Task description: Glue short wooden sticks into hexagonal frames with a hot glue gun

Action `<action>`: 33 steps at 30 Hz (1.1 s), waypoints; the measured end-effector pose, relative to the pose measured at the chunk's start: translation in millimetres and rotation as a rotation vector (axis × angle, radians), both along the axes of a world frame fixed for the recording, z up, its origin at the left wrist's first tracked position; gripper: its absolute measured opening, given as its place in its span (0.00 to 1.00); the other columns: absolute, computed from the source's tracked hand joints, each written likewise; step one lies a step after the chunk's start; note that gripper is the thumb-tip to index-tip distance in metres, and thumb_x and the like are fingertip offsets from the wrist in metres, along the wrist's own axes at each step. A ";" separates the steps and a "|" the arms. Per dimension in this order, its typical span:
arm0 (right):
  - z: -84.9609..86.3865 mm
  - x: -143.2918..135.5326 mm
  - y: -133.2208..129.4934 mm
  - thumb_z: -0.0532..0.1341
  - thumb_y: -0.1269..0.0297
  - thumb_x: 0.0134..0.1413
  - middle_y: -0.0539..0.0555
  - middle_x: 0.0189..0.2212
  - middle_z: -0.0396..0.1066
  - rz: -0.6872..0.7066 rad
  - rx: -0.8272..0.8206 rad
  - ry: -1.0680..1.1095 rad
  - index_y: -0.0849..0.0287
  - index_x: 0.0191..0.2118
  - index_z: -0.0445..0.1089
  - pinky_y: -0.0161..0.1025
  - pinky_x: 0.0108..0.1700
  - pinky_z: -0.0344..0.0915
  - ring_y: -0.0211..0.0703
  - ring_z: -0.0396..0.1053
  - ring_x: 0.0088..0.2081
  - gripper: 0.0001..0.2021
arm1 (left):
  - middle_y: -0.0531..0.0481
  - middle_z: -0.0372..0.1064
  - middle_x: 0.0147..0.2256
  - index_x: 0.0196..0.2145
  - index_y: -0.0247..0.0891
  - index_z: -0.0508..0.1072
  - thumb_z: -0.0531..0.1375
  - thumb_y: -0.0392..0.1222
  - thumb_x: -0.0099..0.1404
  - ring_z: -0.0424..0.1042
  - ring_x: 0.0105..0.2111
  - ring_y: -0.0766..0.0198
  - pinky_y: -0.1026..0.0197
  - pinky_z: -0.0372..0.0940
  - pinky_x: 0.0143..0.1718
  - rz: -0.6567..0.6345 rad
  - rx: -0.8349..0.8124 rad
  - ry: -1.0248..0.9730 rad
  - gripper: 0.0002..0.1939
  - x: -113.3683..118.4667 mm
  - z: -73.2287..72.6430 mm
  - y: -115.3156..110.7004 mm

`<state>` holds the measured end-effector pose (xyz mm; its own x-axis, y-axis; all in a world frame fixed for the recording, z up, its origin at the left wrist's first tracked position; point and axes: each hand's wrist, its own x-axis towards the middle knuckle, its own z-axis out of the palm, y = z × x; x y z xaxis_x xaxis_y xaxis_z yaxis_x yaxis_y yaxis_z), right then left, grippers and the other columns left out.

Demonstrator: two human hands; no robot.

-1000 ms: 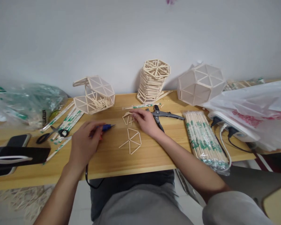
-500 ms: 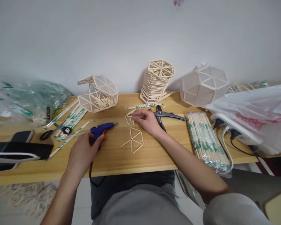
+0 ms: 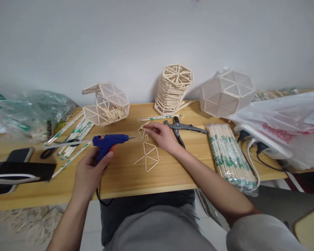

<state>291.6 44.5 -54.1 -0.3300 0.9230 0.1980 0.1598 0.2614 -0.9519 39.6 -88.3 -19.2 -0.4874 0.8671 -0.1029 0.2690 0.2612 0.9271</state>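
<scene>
My left hand (image 3: 90,170) is wrapped round a blue hot glue gun (image 3: 110,143), raised a little above the table with its nozzle pointing right. A translucent glue stick (image 3: 68,143) juts from its back. My right hand (image 3: 161,136) has thumb and fingers pinched together at a few short wooden sticks (image 3: 141,133); whether a stick is between the fingertips is hidden. Just in front lies a flat, partly closed frame of short sticks (image 3: 146,156), its spokes meeting at one point. Pliers-like cutters (image 3: 178,129) rest beside my right wrist.
Behind stand a stack of stick frames (image 3: 172,92), an open paper-covered polyhedron (image 3: 106,104) and a closed one (image 3: 226,94). At right are a pack of wrapped chopsticks (image 3: 229,157) and a power strip (image 3: 261,143). Scissors (image 3: 48,151) and phones (image 3: 19,155) lie at left.
The glue gun has risen off the table in my left hand, turning more level. My right hand stays at the short sticks, fingertips slightly further in. The view has shifted slightly.
</scene>
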 end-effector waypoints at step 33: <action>1.1 -3.3 -6.1 0.71 0.66 0.65 0.52 0.39 0.81 0.113 0.245 -0.164 0.53 0.41 0.81 0.45 0.51 0.68 0.47 0.75 0.44 0.01 | 0.53 0.69 0.23 0.38 0.37 0.78 0.66 0.67 0.66 0.60 0.17 0.71 0.64 0.52 0.18 -0.166 0.107 -0.237 0.27 14.0 -16.8 16.7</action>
